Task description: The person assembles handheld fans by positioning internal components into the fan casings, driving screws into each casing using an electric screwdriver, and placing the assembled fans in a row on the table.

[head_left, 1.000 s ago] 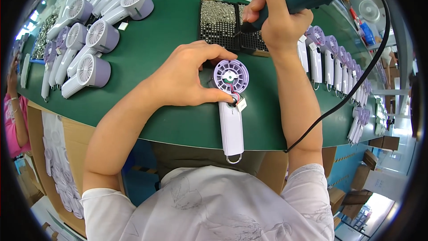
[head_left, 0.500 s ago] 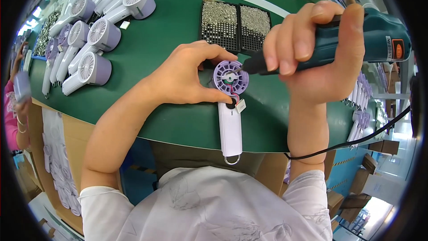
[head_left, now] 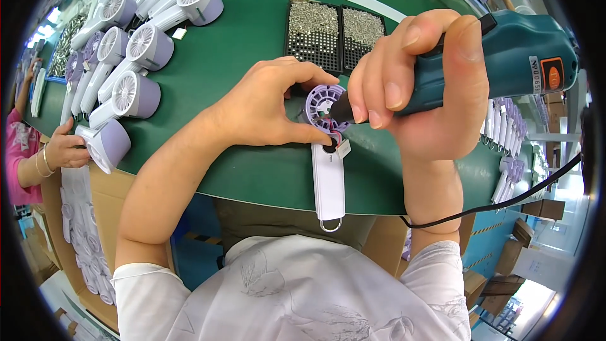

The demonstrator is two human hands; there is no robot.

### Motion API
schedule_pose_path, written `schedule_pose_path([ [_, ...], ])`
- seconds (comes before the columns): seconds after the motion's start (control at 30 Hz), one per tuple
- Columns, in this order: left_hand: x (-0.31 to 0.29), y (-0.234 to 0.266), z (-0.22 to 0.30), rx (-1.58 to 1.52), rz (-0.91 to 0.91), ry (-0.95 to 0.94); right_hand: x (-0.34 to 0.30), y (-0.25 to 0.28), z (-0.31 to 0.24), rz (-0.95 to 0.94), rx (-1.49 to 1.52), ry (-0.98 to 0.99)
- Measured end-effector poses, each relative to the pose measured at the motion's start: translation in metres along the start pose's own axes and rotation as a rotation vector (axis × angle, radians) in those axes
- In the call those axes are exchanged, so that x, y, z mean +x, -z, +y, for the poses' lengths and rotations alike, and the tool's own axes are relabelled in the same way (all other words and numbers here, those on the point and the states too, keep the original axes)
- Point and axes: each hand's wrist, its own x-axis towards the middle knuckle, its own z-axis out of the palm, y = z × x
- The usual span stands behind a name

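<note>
A white and lilac handheld fan [head_left: 329, 177] lies on the green bench, its round lilac housing uncovered and its handle toward me. My left hand [head_left: 268, 104] is closed around the housing, thumb and fingers on its left side. Red wires and a small white tag sit where housing meets handle. My right hand [head_left: 435, 88] grips a dark teal electric screwdriver [head_left: 499, 57]. Its black nose points into the open housing and covers part of the inside; the bit's tip is hidden.
Two black trays [head_left: 312, 53] of small screws stand beyond the fan. Several assembled fans [head_left: 136, 95] crowd the left side. At far left a co-worker's hand [head_left: 66, 148] holds another fan [head_left: 105, 145]. A black cable [head_left: 492, 205] curves at right.
My right hand has moved the screwdriver left and slightly down, its nose now over the housing's middle. The co-worker's hand has brought a fan to the bench's left edge.
</note>
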Motion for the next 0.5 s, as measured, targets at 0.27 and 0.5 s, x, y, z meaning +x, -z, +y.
schedule_pose_path([
  [0.27, -0.001, 0.000, 0.000, 0.011, 0.005, 0.010, -0.001, -0.003, 0.000, 0.129, -0.034, 0.003],
  [0.5, 0.000, -0.005, -0.009, 0.017, 0.030, -0.058, 0.009, 0.009, -0.008, 0.129, 0.144, 0.012],
])
